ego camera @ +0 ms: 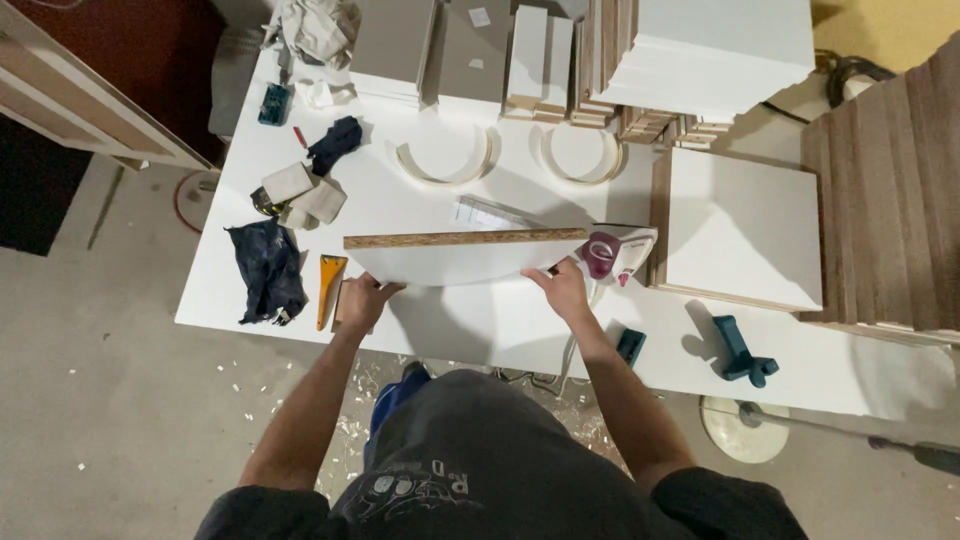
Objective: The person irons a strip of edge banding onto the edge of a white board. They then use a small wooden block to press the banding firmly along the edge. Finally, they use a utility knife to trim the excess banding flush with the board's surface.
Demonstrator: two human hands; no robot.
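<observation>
White half-round chipboard panel (460,258) stands on its curved edge at centre of the white tabletop (500,330), raw straight edge up. Left hand (362,300) at 7 o'clock, right hand (562,285) at 5 o'clock; each grip closed on the panel's lower rim. White-and-purple clothes iron (615,252) at 3 o'clock, seemingly touching the panel.

Panel (462,258) on table (460,330), iron (618,252) right, scraper (329,285) left, 2 rings (445,165) behind
</observation>
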